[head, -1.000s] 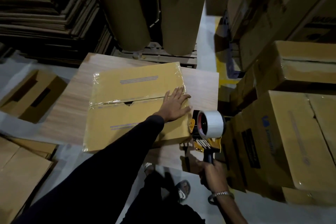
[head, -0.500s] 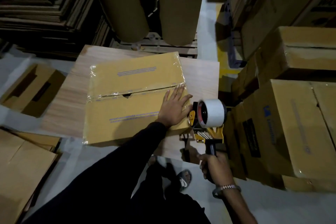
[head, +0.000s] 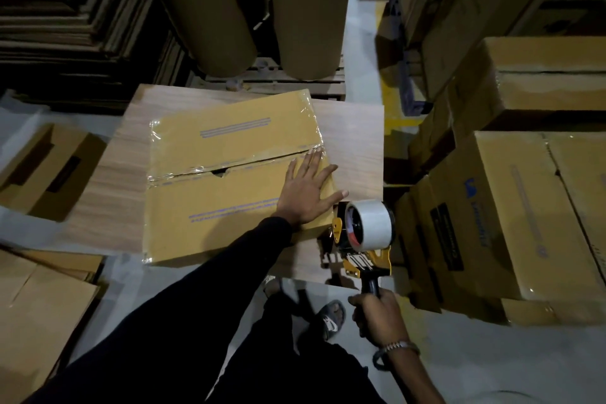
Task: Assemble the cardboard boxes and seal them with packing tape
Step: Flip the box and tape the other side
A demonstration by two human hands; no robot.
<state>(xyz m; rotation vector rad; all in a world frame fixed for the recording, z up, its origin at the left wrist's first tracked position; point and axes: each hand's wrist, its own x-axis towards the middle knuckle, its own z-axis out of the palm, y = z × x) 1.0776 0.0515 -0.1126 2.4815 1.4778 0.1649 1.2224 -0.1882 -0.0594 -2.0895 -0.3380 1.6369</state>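
A closed yellow-brown cardboard box (head: 229,180) lies on a wooden table (head: 354,147), with clear tape shining along its middle seam and left edge. My left hand (head: 306,190) presses flat on the box's right end, fingers spread and straight, just below the seam. My right hand (head: 382,316) grips the black handle of an orange tape dispenser (head: 364,233) carrying a white tape roll. The dispenser sits at the box's near right corner, just off its edge.
Sealed cartons (head: 524,216) are stacked close on the right. Flat and folded cardboard (head: 39,315) lies on the floor at left, with an open carton (head: 42,170) beside the table. Big brown paper rolls (head: 308,10) stand behind on a pallet. My sandalled foot (head: 331,318) is below the table.
My left hand has slid a little farther up the box towards the seam. The tape dispenser stays beside the box's right corner, shifted only slightly.
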